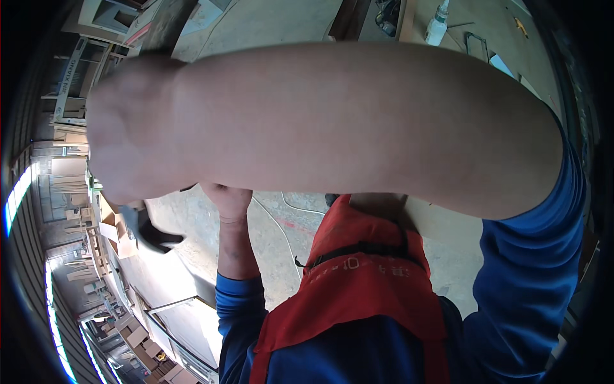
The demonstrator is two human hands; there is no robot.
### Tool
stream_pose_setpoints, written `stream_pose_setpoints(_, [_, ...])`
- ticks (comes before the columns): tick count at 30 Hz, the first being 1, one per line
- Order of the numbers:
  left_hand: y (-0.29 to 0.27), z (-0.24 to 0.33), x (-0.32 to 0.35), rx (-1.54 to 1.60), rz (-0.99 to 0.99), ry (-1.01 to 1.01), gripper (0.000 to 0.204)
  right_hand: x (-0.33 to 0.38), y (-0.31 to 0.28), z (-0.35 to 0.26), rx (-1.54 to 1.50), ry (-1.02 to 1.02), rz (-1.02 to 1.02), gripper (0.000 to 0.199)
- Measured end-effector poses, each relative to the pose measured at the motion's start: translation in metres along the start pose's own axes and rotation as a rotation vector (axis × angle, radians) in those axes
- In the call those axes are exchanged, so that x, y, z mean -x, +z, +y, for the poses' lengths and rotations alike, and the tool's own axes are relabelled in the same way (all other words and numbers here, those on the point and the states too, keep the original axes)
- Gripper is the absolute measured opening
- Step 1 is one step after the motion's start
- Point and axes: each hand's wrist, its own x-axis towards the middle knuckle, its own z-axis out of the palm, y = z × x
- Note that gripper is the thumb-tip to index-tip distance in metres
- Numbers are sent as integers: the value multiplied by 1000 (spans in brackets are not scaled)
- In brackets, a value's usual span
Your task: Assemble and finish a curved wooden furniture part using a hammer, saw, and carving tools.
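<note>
My right forearm stretches across the view close up, from the right side to the left. At its end, my right hand (131, 134) is a blurred, closed fist. Just below the fist a hammer (150, 232) shows its dark curved claw; the fist appears wrapped round its handle, most of which is hidden. A dark blurred bar (169, 29) sticks up behind the fist's upper side. My left hand (225, 197) is lower down, its fingers covered by my right forearm. A small dark bit beside it is too hidden to name.
A pale concrete floor (281, 249) with thin cables lies below. Cardboard boxes (115, 230) and stacked boards stand along the left. A metal-edged frame (173, 307) lies at lower left. At upper right, a white bottle (437, 27) stands on a brown surface. I wear a red apron (358, 288).
</note>
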Motion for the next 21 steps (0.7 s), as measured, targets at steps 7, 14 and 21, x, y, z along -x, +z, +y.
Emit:
stream_pose_setpoints(7, [10,10,-10,180,63,-105,14,31,-8,10,46,-4,-72,22])
stream_pose_setpoints(14, [0,4,-10,233,-63,-126,18,-4,-7,13,88,-16,-136,21])
stream_pose_setpoints(21, [1,3,-13,77,-95,27,11,11,-7,14,134,-29,-214,21])
